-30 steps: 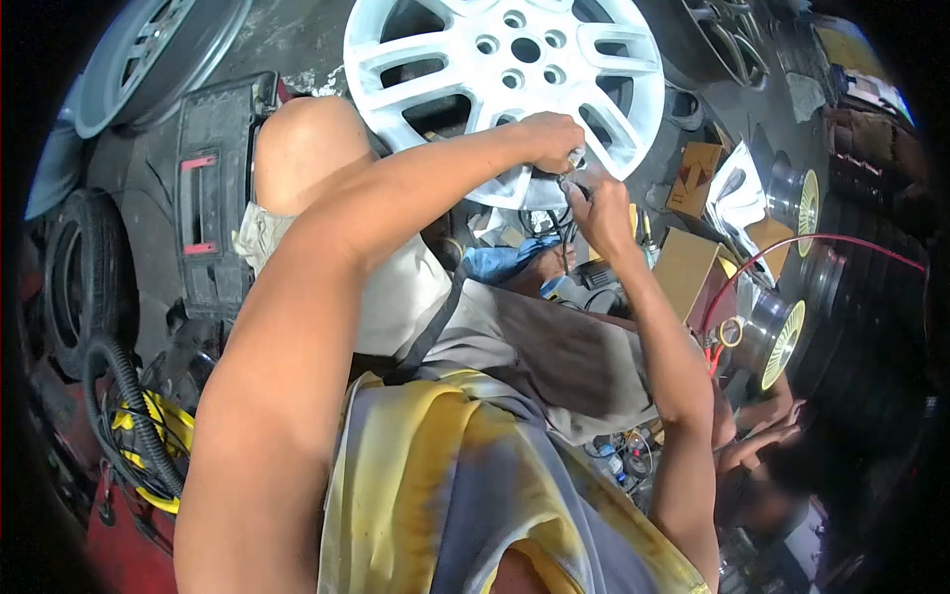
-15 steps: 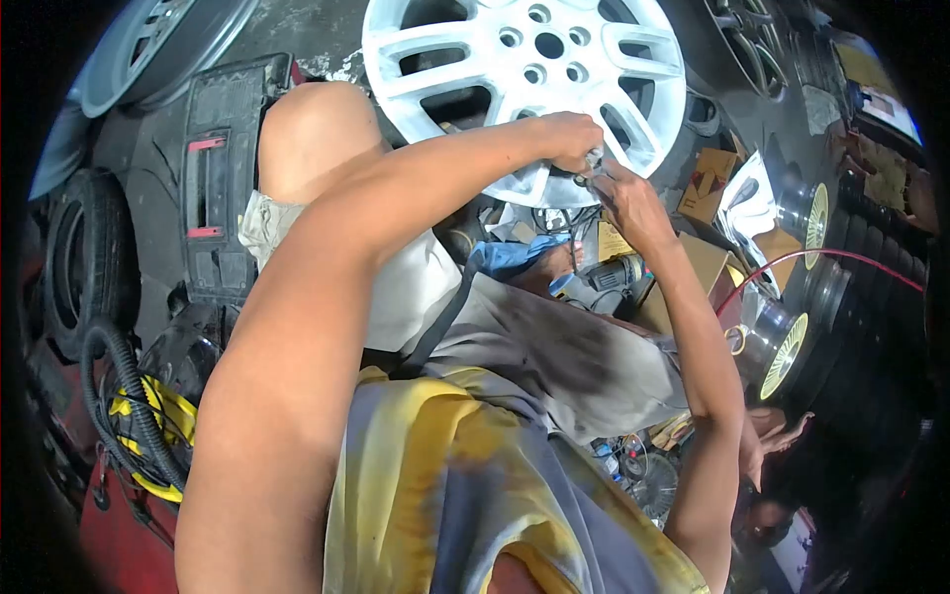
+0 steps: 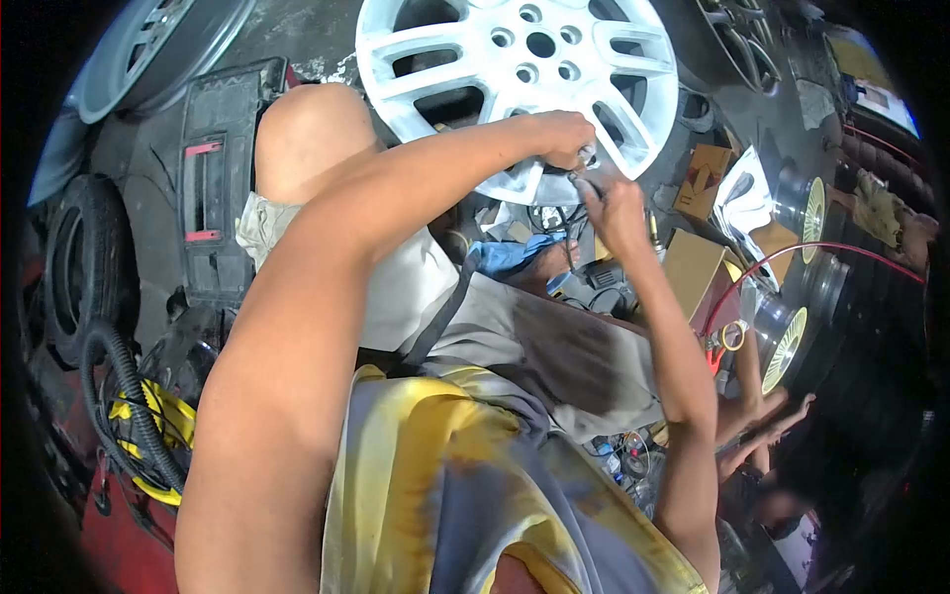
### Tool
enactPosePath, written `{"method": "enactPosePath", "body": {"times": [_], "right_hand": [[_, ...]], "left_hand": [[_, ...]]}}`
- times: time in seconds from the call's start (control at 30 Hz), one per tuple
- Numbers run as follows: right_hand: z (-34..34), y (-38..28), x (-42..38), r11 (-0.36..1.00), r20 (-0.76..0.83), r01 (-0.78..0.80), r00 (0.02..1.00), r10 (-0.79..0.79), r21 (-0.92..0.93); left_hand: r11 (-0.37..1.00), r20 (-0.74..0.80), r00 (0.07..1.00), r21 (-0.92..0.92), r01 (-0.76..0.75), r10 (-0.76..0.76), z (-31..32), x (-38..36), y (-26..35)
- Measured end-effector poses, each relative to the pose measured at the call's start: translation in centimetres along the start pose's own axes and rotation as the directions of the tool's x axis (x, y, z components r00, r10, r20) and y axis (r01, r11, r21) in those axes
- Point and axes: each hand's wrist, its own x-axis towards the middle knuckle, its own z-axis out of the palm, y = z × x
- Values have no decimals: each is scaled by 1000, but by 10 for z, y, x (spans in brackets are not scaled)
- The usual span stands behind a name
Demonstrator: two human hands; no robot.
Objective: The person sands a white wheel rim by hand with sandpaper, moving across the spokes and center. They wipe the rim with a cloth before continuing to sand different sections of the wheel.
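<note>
A white-painted alloy wheel (image 3: 495,89) with several spokes and a round centre hole lies in front of me. Over its near rim, my left hand (image 3: 564,139) is closed, with a small pale, shiny piece (image 3: 588,155) showing at the fingers; its kind cannot be made out. Just below and to the right, my right hand (image 3: 620,213) has its fingers curled and pinched, pointing at the left hand and the rim. Whatever lies between the right fingertips is hidden or too small to name.
Beneath the rim are a blue cloth (image 3: 515,252) and a power tool (image 3: 604,275). Cardboard boxes (image 3: 705,181), a red hose (image 3: 841,247) and more wheels stand at right, near another person's arms (image 3: 757,416). At left are a black case (image 3: 223,188) and a tyre (image 3: 89,257).
My right hand has drawn slightly down, away from my left fingers. The wheel sits a little further left and up in view. The other person's arms at right have moved.
</note>
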Motion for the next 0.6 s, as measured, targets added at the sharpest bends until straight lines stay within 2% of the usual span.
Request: {"method": "enactPosePath", "body": {"times": [0.03, 0.07, 0.1, 0.13, 0.17, 0.2, 0.23, 0.3, 0.43, 0.5, 0.53, 0.57, 0.6], "right_hand": [[10, 1, -2, 1000, -103, -5, 995, 7, 19], [15, 1, -4, 992, -185, 77, 978, -94, -97], [15, 2, -7, 992, -192, 72, 977, -91, -103], [16, 3, -11, 926, -132, -169, 966, 224, 337], [18, 4, -14, 623, 59, -374, 883, 466, 687], [17, 9, -15, 652, 11, -309, 908, 419, 693], [12, 16, -19, 646, 20, -315, 907, 420, 695], [-17, 10, -19, 873, -120, -304, 920, 372, 382], [-26, 12, -17, 928, -157, -249, 941, 299, 276], [-14, 14, -8, 991, -143, 63, 989, -46, 120], [-9, 15, -5, 996, -116, 90, 989, -86, 24], [-9, 13, -6, 996, -116, 85, 990, -81, 31], [-9, 11, -6, 997, -136, 64, 988, -68, -38]], "left_hand": [[1000, -2, 1000, 23, 3, -3, -1, 2, -2], [998, -35, 999, 55, -25, 27, -1, 2, -1], [998, -36, 999, 58, -35, 37, -3, 3, 1], [999, -9, 1000, 38, -26, 27, -3, 3, 1], [1000, 18, 1000, 17, -12, 11, -5, 2, 1], [1000, 15, 1000, 20, -5, 5, -8, 2, -1], [1000, 19, 1000, 10, 3, -3, -7, 1, -1], [1000, 26, 1000, -1, -1, 1, -5, 1, 3], [999, 47, 999, -41, 18, -16, -12, -1, 9], [999, 59, 998, -41, 23, -20, -12, -3, 9], [999, 67, 997, -41, 24, -21, -11, -3, 10], [999, 67, 998, -36, 5, -2, -9, -1, 8], [1000, 66, 998, -28, -13, 15, -8, -2, 6]]}}
